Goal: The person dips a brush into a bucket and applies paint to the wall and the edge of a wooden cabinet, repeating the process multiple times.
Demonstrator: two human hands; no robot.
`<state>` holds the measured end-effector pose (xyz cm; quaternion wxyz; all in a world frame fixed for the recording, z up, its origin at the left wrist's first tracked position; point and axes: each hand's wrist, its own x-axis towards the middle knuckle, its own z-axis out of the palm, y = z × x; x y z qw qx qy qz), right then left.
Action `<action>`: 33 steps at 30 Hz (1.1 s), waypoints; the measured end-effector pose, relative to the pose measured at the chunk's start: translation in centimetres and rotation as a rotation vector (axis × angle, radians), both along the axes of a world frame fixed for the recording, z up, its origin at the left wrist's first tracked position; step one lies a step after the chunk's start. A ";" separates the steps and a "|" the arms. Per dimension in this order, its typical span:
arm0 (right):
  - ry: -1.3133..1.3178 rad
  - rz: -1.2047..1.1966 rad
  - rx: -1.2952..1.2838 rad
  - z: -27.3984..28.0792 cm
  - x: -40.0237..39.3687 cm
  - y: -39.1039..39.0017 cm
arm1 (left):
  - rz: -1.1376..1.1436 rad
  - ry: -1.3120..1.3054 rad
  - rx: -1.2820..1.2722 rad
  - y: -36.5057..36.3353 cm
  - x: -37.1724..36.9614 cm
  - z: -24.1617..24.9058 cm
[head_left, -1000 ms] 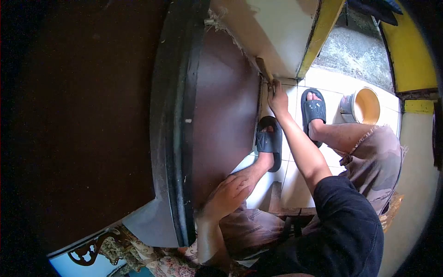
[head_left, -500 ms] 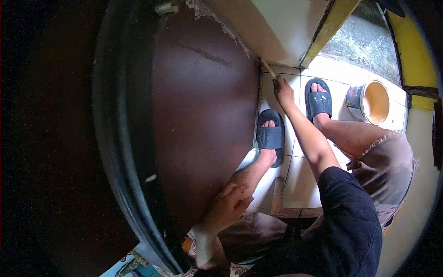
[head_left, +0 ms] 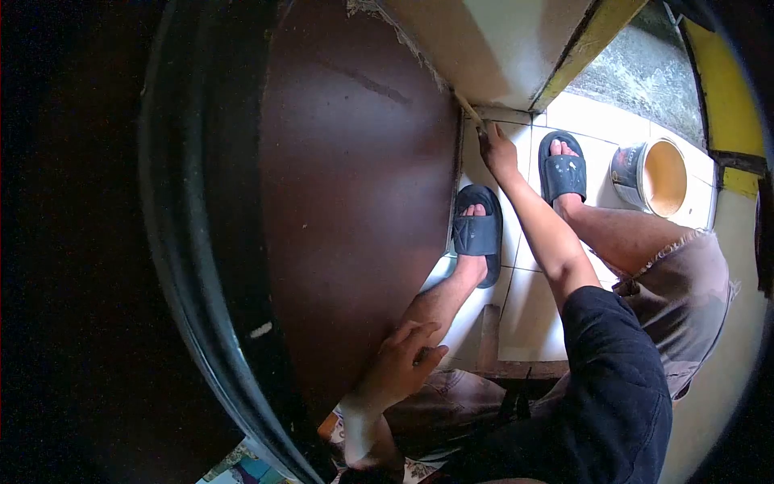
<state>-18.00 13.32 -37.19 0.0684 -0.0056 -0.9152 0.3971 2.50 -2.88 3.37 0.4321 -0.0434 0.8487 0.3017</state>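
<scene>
My right hand (head_left: 499, 153) is wrapped round the handle of a thin brush (head_left: 469, 106), whose pale end points into the corner where the brown panel (head_left: 355, 185) meets the light wall (head_left: 484, 48). Fine detail of the brush tip is too small to tell. Lower in the view, my left hand (head_left: 403, 363) rests by my left shin next to the brown panel, its fingers apart and nothing in them.
A paint bucket (head_left: 627, 173) with a cream-coloured inside stands on the white tiles (head_left: 524, 315) at the right. My sandalled feet are on the floor. A dark curved edge (head_left: 201, 266) runs down the left, and a yellow-edged doorway is at upper right.
The view has shifted slightly. My right hand still holds the brush at the corner, and my left hand has stayed by the shin.
</scene>
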 end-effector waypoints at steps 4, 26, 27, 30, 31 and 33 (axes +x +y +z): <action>-0.079 0.015 -0.001 2.2 -0.6 0.1 | 0.000 -0.012 -0.023 0.3 -0.4 0.5; -0.141 -0.092 -0.014 -2.3 1.3 1.0 | 0.072 0.073 0.017 0.5 -0.1 0.5; -0.140 -0.091 -0.010 -1.7 1.3 1.1 | 0.073 0.094 0.034 0.4 0.0 0.3; -0.031 -0.059 -0.037 1.6 0.5 0.7 | 0.072 0.109 0.043 0.3 0.0 0.3; -0.044 -0.046 -0.036 2.2 0.0 0.5 | 0.070 0.107 0.033 0.3 -0.1 0.3; -0.058 -0.033 -0.038 2.3 -0.6 0.4 | 0.037 0.086 0.034 0.2 -0.2 0.3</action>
